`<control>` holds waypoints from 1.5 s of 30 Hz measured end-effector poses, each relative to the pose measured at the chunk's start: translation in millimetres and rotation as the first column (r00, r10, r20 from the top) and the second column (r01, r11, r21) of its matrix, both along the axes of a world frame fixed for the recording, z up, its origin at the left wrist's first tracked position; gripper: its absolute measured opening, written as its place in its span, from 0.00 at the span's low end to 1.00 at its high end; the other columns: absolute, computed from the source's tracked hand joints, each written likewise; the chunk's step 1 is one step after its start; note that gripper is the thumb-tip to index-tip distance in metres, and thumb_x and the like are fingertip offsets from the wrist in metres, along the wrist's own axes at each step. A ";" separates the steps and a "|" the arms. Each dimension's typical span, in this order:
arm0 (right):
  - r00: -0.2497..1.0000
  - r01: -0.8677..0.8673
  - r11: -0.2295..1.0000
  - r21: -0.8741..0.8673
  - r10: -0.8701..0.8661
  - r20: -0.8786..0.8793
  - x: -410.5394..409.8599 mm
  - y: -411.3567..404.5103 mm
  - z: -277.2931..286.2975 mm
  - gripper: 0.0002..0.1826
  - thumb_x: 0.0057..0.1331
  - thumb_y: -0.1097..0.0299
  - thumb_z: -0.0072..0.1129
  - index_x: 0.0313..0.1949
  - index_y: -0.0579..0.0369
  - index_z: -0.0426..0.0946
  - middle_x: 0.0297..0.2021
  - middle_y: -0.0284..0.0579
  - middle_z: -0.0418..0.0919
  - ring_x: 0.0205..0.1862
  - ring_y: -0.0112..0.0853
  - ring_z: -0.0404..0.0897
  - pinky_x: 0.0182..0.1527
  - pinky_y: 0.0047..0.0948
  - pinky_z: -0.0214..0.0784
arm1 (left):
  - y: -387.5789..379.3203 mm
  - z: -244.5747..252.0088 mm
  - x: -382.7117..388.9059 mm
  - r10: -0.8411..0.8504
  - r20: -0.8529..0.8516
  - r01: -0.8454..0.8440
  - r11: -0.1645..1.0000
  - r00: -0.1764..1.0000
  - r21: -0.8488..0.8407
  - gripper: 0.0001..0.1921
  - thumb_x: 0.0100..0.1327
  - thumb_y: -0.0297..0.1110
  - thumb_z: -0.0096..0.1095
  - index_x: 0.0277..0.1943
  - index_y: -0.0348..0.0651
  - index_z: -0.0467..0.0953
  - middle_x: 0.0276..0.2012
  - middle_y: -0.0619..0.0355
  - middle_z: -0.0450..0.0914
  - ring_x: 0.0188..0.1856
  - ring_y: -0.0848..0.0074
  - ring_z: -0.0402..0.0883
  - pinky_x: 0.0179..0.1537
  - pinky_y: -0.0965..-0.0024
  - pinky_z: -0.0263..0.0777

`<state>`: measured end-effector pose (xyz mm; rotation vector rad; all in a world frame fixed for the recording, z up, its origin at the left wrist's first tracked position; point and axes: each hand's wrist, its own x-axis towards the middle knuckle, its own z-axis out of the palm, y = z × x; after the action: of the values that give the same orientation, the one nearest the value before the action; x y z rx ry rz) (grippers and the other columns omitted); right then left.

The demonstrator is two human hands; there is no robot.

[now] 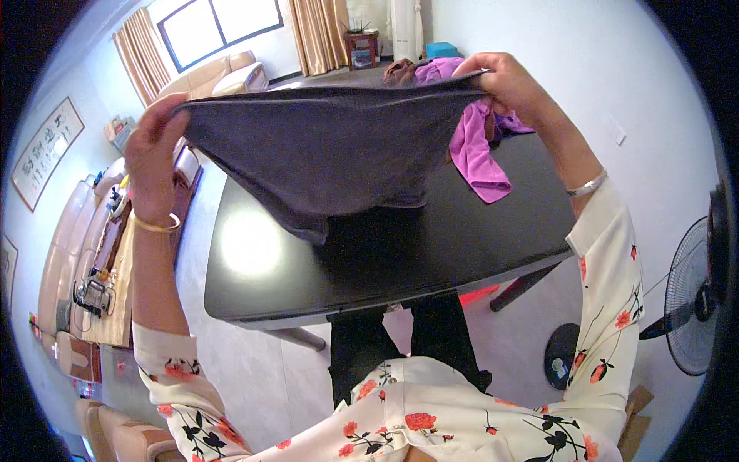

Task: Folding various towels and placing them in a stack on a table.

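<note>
A dark grey cloth garment [335, 150] is stretched between my hands above a black table [369, 265]. My left hand [156, 144] grips its upper left corner. At the upper right corner, my right hand [505, 81] pinches the fabric between thumb and fingers. The garment's lower edge hangs loose, close over the tabletop; whether it touches is hard to tell. Behind my right hand lies a pile of clothes at the table's far end, with a pink-purple garment [480, 156] trailing down over the black surface. The garment hides part of the table's far side.
A pedestal fan [690, 297] stands at the right by the white wall. On the left, a wooden tea table [118, 294] bearing a glass kettle [92, 295] stands before a beige sofa [63, 248]. A small wooden stand [362, 49] is at the back.
</note>
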<state>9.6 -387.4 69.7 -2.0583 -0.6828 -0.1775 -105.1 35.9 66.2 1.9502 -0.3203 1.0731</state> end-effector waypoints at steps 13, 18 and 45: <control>0.991 -0.125 0.977 0.170 0.130 -0.022 -2.5 -17.1 28.9 0.09 0.67 0.66 0.51 0.41 0.58 0.73 0.14 0.24 0.65 0.09 0.09 0.57 0.09 0.09 0.46 | 22.9 8.4 -4.3 -0.136 0.047 0.143 0.971 0.990 -0.194 0.11 0.65 0.28 0.57 0.49 0.37 0.77 0.39 0.60 0.81 0.39 0.82 0.78 0.42 0.78 0.73; 0.992 -0.089 0.966 0.243 0.108 -0.065 28.7 -10.3 18.6 0.09 0.67 0.66 0.51 0.42 0.56 0.74 0.21 0.27 0.71 0.17 0.11 0.66 0.15 0.12 0.55 | 24.1 -3.4 6.1 -0.215 -0.003 0.206 0.939 0.977 -0.276 0.09 0.66 0.30 0.57 0.47 0.39 0.77 0.38 0.62 0.80 0.39 0.83 0.77 0.42 0.78 0.72; 0.814 0.575 0.818 -0.004 -0.572 -0.101 113.3 -20.6 -219.8 0.12 0.57 0.79 0.47 0.38 0.56 0.79 0.33 0.41 0.79 0.35 0.32 0.79 0.43 0.31 0.71 | -230.5 -211.1 -53.8 -0.566 -0.422 0.704 0.605 0.708 0.372 0.12 0.55 0.27 0.61 0.43 0.41 0.73 0.34 0.53 0.73 0.39 0.62 0.77 0.38 0.65 0.74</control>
<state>122.8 -408.0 -150.1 -2.1779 0.0281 -0.4254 -158.9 -194.6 -144.8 2.1189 -1.1687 0.2332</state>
